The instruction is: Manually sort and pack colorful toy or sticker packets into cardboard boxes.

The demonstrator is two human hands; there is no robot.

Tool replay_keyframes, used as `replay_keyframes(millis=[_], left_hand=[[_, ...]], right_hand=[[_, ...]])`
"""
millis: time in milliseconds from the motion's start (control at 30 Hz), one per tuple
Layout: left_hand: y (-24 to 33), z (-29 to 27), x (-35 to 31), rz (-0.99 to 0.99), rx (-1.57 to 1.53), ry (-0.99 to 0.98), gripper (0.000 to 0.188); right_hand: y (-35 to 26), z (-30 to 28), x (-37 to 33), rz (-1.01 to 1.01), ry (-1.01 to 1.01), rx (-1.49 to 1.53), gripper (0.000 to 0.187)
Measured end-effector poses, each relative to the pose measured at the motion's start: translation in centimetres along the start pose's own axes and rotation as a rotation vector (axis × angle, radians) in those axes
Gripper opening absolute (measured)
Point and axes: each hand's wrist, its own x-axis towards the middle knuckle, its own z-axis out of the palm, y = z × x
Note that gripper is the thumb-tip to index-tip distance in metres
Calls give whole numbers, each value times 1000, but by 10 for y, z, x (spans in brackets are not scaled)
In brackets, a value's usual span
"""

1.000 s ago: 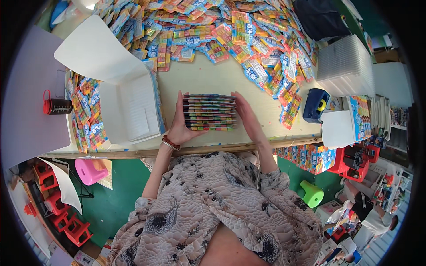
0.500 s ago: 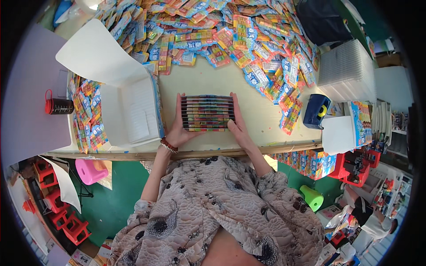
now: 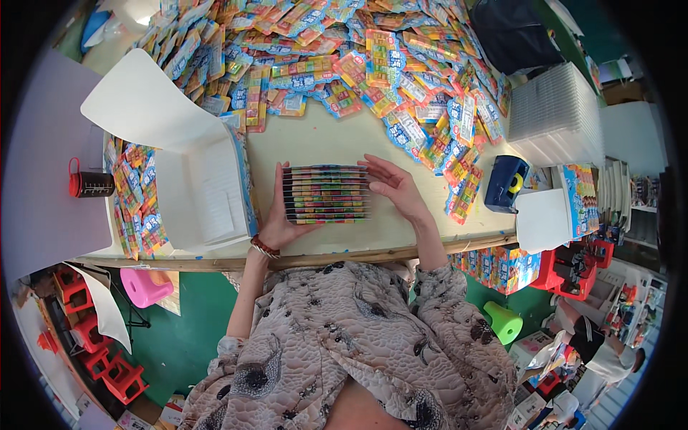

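Note:
A neat stack of colourful blister packs (image 3: 327, 195) stands on edge near the table's front, their edges showing as dark lines. Along its left side my left hand (image 3: 282, 215) grips it, the thumb side against the packs and some fingers hidden beneath. My right hand (image 3: 398, 190) is beside the stack's right end, its fingers stretched and apart with nothing in them. On the left stands an open white box (image 3: 204, 188) with its lid flap raised. A large heap of loose blister packs (image 3: 308, 68) covers the far part of the table.
More packs (image 3: 132, 201) lie left of the box, near a dark bottle with a red cap (image 3: 92, 185). To the right are a blue tape dispenser (image 3: 506, 184), stacked clear plastic trays (image 3: 555, 115) and a white flap (image 3: 542, 218). Pink (image 3: 146, 287) and green stools (image 3: 504, 322) stand below.
My right hand has come off the right end of the stack and opened. The left hand still holds the stack, which appears slightly lower and further left in view.

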Motion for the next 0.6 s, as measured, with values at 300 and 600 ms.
replay_keyframes(millis=[300,600], left_hand=[[1,0,0,7,11,9,135],[-1,1,0,11,21,18,135]], right_hand=[[1,-1,2,36,22,-93,46],[-1,3,-4,-10,0,-61,46]])
